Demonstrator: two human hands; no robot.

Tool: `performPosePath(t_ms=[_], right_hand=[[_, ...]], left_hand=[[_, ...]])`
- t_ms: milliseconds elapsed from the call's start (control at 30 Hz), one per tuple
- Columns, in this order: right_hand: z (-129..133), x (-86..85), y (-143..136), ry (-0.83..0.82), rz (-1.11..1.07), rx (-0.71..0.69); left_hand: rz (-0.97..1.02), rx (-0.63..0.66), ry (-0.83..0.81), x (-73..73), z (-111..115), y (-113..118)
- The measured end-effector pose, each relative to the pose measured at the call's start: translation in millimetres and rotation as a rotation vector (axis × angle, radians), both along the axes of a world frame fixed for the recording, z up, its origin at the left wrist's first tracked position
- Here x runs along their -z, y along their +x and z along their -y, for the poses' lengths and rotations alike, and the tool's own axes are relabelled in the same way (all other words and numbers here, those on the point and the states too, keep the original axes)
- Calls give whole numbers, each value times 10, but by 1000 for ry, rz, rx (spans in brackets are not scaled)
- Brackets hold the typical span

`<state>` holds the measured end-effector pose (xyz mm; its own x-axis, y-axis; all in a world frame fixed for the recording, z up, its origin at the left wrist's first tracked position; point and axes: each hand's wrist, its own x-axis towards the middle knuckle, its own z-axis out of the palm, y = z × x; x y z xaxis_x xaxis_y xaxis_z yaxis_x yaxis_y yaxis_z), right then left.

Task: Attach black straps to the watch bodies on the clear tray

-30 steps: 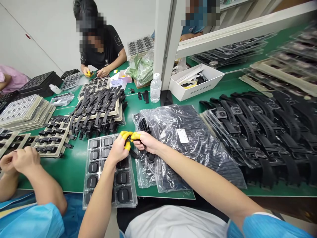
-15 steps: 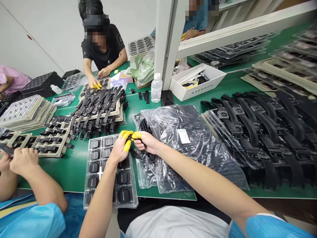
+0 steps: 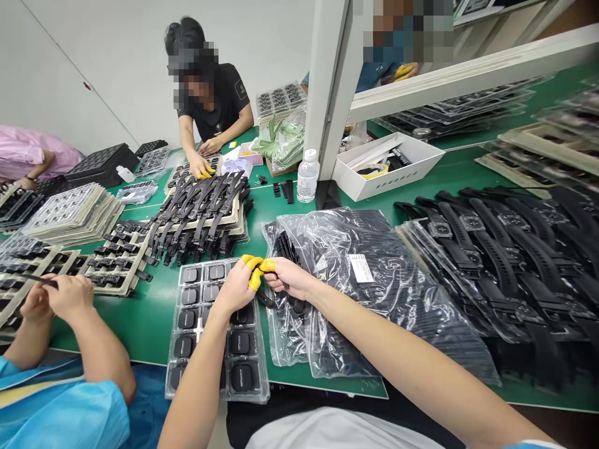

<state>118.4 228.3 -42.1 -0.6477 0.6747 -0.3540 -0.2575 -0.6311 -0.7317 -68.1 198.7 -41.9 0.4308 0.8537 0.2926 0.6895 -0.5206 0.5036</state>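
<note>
My left hand (image 3: 242, 284), with yellow covers on its fingertips, pinches a small black watch part above the upper right of a clear tray (image 3: 224, 394) of black square pieces. Touching it from the right, my right hand (image 3: 285, 277) is closed on the same part, its fingers also covered in yellow. A black strap end (image 3: 265, 299) hangs below the fingers; the rest of the part is hidden by them. Just right of my hands, loose black straps (image 3: 286, 249) lie on clear plastic bags (image 3: 365, 312) full of dark straps.
A person's hands at the left hold a dark strap (image 3: 44, 280). Strap-laden trays (image 3: 201, 212) stand behind my hands. Beyond the bags are a clear bottle (image 3: 307, 178) and a white box (image 3: 388, 171). Many watches with straps (image 3: 496, 249) cover the right side.
The whole view has shifted, so things appear further right and slightly lower. My hands remain together on the black part. At the left, the other person's hands have tilted their strap differently.
</note>
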Motion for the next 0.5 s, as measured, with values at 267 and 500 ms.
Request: performPosePath(t_ms=[267,500], right_hand=[[6,-51,-19,158,43,85],[-21,0,-1,731,394,114]], left_hand=[[183,1,-40,71,-2,-11],[115,-186,55,-47,-88,-223]])
